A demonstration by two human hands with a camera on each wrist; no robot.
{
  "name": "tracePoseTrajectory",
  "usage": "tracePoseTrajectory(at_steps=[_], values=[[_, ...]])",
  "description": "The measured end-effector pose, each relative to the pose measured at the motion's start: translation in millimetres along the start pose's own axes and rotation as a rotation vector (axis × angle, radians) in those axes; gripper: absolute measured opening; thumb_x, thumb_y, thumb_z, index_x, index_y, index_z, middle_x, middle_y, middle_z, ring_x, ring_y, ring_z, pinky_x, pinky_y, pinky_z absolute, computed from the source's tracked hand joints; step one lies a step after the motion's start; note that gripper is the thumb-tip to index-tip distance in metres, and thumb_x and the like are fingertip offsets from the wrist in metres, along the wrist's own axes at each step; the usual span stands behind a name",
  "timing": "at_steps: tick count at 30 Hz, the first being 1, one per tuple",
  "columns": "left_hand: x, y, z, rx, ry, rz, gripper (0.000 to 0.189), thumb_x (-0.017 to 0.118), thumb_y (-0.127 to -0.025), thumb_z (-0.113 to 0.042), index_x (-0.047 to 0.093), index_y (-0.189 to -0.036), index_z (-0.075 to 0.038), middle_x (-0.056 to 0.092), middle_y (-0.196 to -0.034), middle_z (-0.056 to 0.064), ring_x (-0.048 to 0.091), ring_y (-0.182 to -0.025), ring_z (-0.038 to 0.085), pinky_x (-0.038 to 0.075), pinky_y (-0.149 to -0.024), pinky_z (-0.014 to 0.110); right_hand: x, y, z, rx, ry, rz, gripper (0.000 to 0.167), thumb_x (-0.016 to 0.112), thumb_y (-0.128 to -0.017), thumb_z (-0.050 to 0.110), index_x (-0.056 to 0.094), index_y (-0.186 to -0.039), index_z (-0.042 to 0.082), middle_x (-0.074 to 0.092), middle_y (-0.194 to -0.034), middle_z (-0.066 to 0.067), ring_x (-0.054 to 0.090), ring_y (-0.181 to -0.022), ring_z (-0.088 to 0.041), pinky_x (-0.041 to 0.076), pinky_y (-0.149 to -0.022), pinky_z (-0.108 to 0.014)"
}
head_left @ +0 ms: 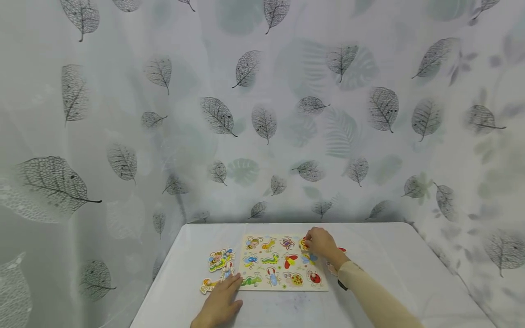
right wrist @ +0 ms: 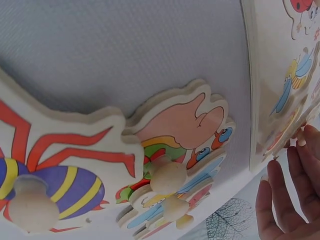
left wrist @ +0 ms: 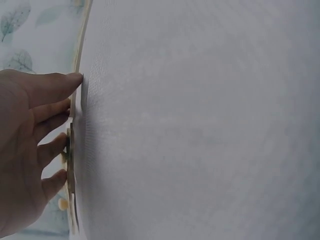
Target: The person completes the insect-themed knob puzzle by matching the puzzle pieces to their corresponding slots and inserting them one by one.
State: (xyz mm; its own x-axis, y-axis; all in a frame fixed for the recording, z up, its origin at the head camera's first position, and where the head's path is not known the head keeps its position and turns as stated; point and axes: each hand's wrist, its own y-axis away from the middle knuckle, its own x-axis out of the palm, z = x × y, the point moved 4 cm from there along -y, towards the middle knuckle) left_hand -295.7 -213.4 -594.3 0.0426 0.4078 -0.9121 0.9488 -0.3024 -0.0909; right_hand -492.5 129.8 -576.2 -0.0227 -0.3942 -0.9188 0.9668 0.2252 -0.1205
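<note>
A wooden insect puzzle board lies flat on the white table. At its top right slot my right hand pinches a small red-and-yellow puzzle piece, most of it hidden by the fingers. In the right wrist view that hand reaches over the board. My left hand rests at the board's lower left corner, its fingers extended and touching the edge there. The left wrist view shows the left hand from the side, with its thumb against the board's edge.
Loose knobbed pieces, among them a bee piece and a striped yellow piece, lie left of the board. To its right are a spider piece and a snail piece, partly stacked with others. A leaf-print curtain hangs behind the table.
</note>
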Motion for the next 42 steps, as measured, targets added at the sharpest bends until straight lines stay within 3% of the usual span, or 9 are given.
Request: tracePoseTrajectory(at_steps=[7, 14, 24, 42], values=[[-1.3, 0.4, -2.9, -0.008, -0.008, 0.007, 0.063, 0.076, -0.091, -0.028, 0.058, -0.146, -0.004, 0.051, -0.157, 0.012, 0.043, -0.146, 0.042, 0.031, -0.118, 0.066, 4.2, -1.1, -3.8, -0.034, 0.0, -0.004, 0.013, 0.08, -0.094, 0.026, 0.076, -0.088, 0.014, 0.066, -0.087, 0.004, 0.058, -0.075, -0.013, 0.057, -0.072, -0.039], [-2.5, -1.5, -6.2, 0.005, 0.0, 0.027, 0.063, 0.076, -0.092, -0.03, 0.057, -0.146, -0.004, 0.05, -0.157, 0.013, 0.042, -0.146, 0.043, 0.031, -0.118, 0.067, 6.1, 0.5, -8.2, -0.013, -0.017, 0.006, 0.013, 0.08, -0.094, 0.025, 0.077, -0.089, 0.014, 0.069, -0.091, 0.003, 0.062, -0.081, -0.014, 0.059, -0.078, -0.043], [-0.7, -2.4, -3.4, 0.01, -0.004, 0.007, 0.063, 0.077, -0.09, -0.029, 0.058, -0.145, -0.004, 0.052, -0.156, 0.014, 0.043, -0.145, 0.043, 0.031, -0.117, 0.068, 6.1, -3.3, -7.0, -0.003, -0.026, 0.007, 0.012, 0.08, -0.094, 0.023, 0.076, -0.09, 0.012, 0.066, -0.088, 0.002, 0.059, -0.078, -0.015, 0.059, -0.08, -0.043], [1.7, -1.4, 2.5, -0.012, -0.014, 0.016, 0.065, 0.076, -0.09, -0.032, 0.057, -0.147, -0.005, 0.051, -0.157, 0.011, 0.042, -0.147, 0.04, 0.031, -0.119, 0.065, 9.0, -7.1, -4.7, -0.005, -0.01, -0.007, 0.015, 0.08, -0.094, 0.026, 0.077, -0.087, 0.012, 0.065, -0.084, 0.004, 0.057, -0.075, -0.013, 0.058, -0.073, -0.04]])
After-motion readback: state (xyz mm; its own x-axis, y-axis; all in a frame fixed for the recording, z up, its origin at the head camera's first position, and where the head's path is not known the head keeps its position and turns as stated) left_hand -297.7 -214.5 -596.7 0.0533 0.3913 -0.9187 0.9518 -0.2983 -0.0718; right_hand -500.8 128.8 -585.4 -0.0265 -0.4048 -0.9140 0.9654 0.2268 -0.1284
